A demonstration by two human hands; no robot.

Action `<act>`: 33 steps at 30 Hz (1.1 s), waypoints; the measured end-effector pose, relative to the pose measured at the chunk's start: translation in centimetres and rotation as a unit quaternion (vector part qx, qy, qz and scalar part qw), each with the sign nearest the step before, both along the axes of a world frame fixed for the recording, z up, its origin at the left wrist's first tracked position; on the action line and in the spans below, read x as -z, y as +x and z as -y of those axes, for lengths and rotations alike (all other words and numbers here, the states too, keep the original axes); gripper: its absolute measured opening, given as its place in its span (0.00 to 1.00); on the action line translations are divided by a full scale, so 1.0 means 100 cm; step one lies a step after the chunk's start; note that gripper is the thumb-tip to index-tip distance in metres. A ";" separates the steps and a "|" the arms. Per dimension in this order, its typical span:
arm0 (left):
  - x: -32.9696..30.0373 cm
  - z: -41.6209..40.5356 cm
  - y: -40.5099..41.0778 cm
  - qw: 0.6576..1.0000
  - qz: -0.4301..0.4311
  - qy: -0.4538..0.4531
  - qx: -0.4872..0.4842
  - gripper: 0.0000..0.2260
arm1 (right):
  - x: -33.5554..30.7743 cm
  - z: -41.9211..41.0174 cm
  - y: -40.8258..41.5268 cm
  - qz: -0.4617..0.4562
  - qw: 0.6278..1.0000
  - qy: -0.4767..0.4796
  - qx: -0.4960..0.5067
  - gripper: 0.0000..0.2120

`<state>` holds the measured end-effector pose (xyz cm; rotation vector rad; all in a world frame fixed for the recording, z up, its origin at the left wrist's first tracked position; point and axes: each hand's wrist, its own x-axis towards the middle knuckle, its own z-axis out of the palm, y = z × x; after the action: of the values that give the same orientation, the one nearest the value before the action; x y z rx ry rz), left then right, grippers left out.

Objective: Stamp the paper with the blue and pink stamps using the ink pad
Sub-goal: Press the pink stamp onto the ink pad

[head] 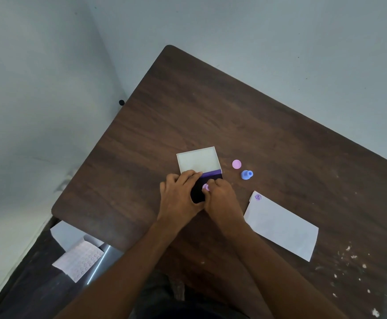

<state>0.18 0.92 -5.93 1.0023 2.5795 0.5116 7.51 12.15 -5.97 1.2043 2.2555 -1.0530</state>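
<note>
The ink pad lies open in the middle of the brown table, its dark pad toward me and its pale lid folded back. My left hand rests on the pad's left edge, fingers laid over it. My right hand pinches the pink stamp and holds it down on the dark pad. The blue stamp lies on the table to the right, with a pink round cap beside it. The white paper lies further right, with one purple print in its far corner.
White flecks are scattered on the table's right near corner. Off the table at the lower left lie a patterned sheet and a white sheet on a dark surface. Pale walls stand behind the table.
</note>
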 end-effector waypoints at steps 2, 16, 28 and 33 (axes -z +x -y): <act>-0.001 0.000 -0.001 1.000 0.001 -0.001 0.004 0.32 | 0.001 0.004 0.004 -0.008 1.000 -0.015 -0.003 0.23; 0.002 0.000 -0.001 1.000 0.011 -0.004 0.003 0.33 | 0.001 0.009 0.015 -0.119 0.971 0.136 -0.159 0.16; 0.003 -0.001 -0.002 1.000 0.010 0.006 0.003 0.32 | 0.002 0.010 0.017 -0.144 0.971 0.121 -0.146 0.21; -0.002 -0.003 -0.002 1.000 0.009 -0.011 0.008 0.32 | 0.002 0.011 0.017 -0.145 0.968 0.140 -0.152 0.20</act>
<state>0.01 1.22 -5.77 1.0052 2.5548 0.4838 9.18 11.08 -6.13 0.7985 2.7814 -0.8578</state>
